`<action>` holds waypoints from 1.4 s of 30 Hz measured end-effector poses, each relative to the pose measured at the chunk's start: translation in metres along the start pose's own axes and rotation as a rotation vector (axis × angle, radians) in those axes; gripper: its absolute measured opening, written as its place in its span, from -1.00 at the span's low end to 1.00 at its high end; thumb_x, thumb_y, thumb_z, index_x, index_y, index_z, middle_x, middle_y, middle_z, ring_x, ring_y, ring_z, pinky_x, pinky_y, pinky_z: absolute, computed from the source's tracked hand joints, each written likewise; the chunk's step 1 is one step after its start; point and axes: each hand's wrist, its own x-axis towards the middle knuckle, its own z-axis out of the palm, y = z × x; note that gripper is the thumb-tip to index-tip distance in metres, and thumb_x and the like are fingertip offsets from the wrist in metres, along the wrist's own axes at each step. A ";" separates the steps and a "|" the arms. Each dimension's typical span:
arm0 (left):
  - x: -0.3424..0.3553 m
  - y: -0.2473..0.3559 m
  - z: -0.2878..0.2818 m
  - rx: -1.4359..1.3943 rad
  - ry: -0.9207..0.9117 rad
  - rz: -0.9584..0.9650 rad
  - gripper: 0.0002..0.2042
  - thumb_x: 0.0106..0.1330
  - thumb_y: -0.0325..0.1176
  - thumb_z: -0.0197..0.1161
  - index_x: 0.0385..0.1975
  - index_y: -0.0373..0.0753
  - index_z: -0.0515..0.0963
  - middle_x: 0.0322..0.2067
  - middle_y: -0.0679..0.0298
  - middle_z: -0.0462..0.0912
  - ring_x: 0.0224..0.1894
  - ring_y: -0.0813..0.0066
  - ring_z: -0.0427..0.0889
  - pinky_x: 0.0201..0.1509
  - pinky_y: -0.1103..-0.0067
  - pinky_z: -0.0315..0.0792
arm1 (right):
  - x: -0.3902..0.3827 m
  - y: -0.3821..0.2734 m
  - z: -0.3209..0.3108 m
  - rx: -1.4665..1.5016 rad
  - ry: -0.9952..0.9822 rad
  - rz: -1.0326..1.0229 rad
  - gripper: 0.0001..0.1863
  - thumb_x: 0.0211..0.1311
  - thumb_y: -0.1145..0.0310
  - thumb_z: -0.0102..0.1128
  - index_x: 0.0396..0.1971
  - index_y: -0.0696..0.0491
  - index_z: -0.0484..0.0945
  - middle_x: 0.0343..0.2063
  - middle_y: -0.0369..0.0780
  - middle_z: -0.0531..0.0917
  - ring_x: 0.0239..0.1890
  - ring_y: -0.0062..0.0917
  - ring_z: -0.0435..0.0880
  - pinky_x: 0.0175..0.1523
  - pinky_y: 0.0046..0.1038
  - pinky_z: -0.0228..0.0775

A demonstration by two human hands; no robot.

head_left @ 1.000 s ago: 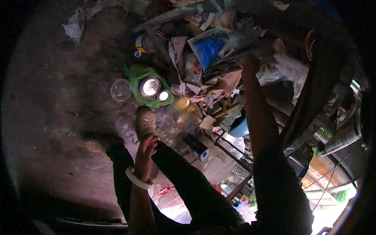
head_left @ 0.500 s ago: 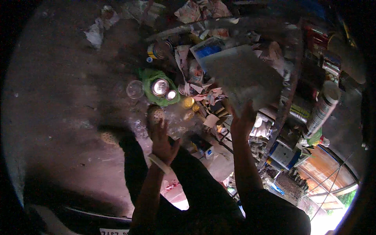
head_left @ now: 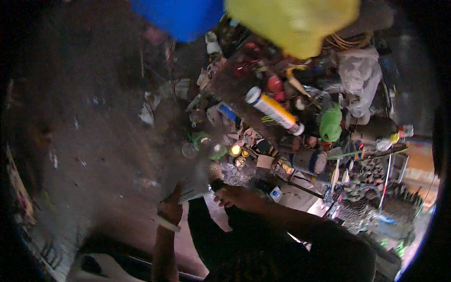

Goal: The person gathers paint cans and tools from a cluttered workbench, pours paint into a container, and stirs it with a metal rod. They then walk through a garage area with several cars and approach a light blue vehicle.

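A flat grey sheet point(head_left: 181, 177), smeared by motion, is in front of me over the floor. My left hand point(head_left: 171, 208), with a pale band at the wrist, grips its near edge. Just right of the sheet is my right hand point(head_left: 236, 196), its fingers curled; whether anything is in them is hidden. Beyond the sheet, a green plastic bag point(head_left: 219, 151) lies on the floor with round tins on it, partly covered by the blur. Yellow-lit round tins point(head_left: 235, 150) stand to its right. A perforated shoe point(head_left: 215, 170) shows between the sheet and my right hand.
At the right, a cluttered shelf carries a white and orange cartridge tube point(head_left: 276, 112), a green bag point(head_left: 330, 123) and a clear plastic bag point(head_left: 361, 77). Blue point(head_left: 181, 16) and yellow point(head_left: 296, 23) shapes hang at the top. A cardboard piece point(head_left: 265, 161) lies among floor scraps.
The grey sheet has moved from my right hand at the upper right to my left hand, lower and further left. My right hand has come down and inward. The view has shifted toward the shelf.
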 end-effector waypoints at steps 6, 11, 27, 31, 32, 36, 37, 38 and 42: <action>-0.086 0.071 -0.082 -0.075 0.117 -0.421 -0.65 0.43 -0.36 0.03 0.19 -0.22 0.44 -0.13 -0.07 0.66 -0.13 -0.06 0.67 -0.10 0.21 0.55 | -0.135 -0.064 -0.082 -0.446 0.168 -0.398 -0.62 0.47 0.12 0.02 0.06 0.09 0.51 -0.05 -0.20 0.68 0.01 -0.46 0.66 0.17 -0.37 0.42; -0.160 0.016 -0.035 -0.341 0.421 -0.392 -0.71 0.45 -0.32 0.00 0.01 -0.35 0.51 -0.23 -0.06 0.66 -0.19 0.00 0.66 -0.15 0.28 0.53 | -0.172 -0.056 -0.193 -0.211 0.564 -0.679 -0.70 0.36 0.30 0.14 -0.01 0.13 0.49 -0.15 -0.21 0.63 -0.14 -0.49 0.60 0.02 -0.36 0.45; -0.192 0.083 -0.050 -0.999 0.825 -0.210 -0.54 0.47 -0.11 0.03 0.28 -0.21 0.34 0.17 0.14 0.47 0.20 0.24 0.43 0.27 0.29 0.35 | -0.106 -0.076 -0.439 -0.368 0.789 -0.574 -0.54 0.12 0.20 0.39 -0.06 0.17 0.57 -0.26 -0.23 0.70 -0.27 -0.54 0.62 -0.14 -0.38 0.44; -0.194 0.067 -0.048 -1.147 0.919 -0.200 -0.49 0.48 -0.20 0.02 0.37 -0.24 0.22 0.29 0.10 0.34 0.31 0.19 0.32 0.38 0.31 0.24 | -0.152 -0.085 -0.438 -0.253 0.883 -0.642 -0.57 0.18 0.19 0.35 -0.07 0.17 0.58 -0.30 -0.26 0.67 -0.29 -0.58 0.56 -0.14 -0.42 0.40; -0.191 0.086 -0.058 -1.205 0.923 -0.206 -0.48 0.48 -0.23 0.02 0.39 -0.25 0.19 0.31 0.09 0.31 0.33 0.18 0.30 0.40 0.31 0.21 | -0.163 -0.096 -0.444 -0.327 0.960 -0.727 -0.55 0.17 0.15 0.36 -0.06 0.17 0.57 -0.36 -0.26 0.66 -0.37 -0.58 0.55 -0.21 -0.43 0.40; -0.215 0.058 -0.065 -0.764 0.963 -0.294 -0.53 0.47 -0.31 0.01 0.34 -0.27 0.24 0.24 0.12 0.40 0.26 0.20 0.37 0.35 0.30 0.25 | -0.244 -0.194 -0.382 -0.240 1.003 -0.861 -0.59 0.16 0.14 0.37 -0.15 0.17 0.59 -0.39 -0.28 0.66 -0.41 -0.57 0.53 -0.28 -0.47 0.39; -0.206 0.049 -0.075 -0.683 0.945 -0.301 -0.55 0.46 -0.32 0.02 0.31 -0.27 0.27 0.21 0.12 0.42 0.24 0.21 0.38 0.33 0.31 0.27 | -0.284 -0.207 -0.366 -0.222 1.072 -0.823 -0.59 0.17 0.15 0.36 -0.14 0.17 0.59 -0.36 -0.28 0.66 -0.40 -0.57 0.53 -0.27 -0.48 0.39; -0.202 0.039 -0.086 -0.634 0.957 -0.303 -0.56 0.45 -0.33 0.03 0.29 -0.28 0.29 0.18 0.13 0.44 0.21 0.22 0.40 0.30 0.32 0.28 | -0.313 -0.226 -0.346 -0.205 1.113 -0.797 -0.60 0.18 0.17 0.36 -0.13 0.17 0.59 -0.34 -0.29 0.67 -0.40 -0.57 0.53 -0.26 -0.49 0.40; -0.194 -0.012 -0.134 -0.609 1.029 -0.318 -0.63 0.41 -0.37 0.08 0.20 -0.28 0.40 0.07 0.14 0.52 0.11 0.26 0.47 0.21 0.36 0.34 | -0.381 -0.287 -0.271 -0.353 1.239 -0.816 -0.50 0.28 0.20 0.21 0.14 0.18 0.50 0.06 -0.16 0.56 -0.07 -0.47 0.60 0.01 -0.45 0.49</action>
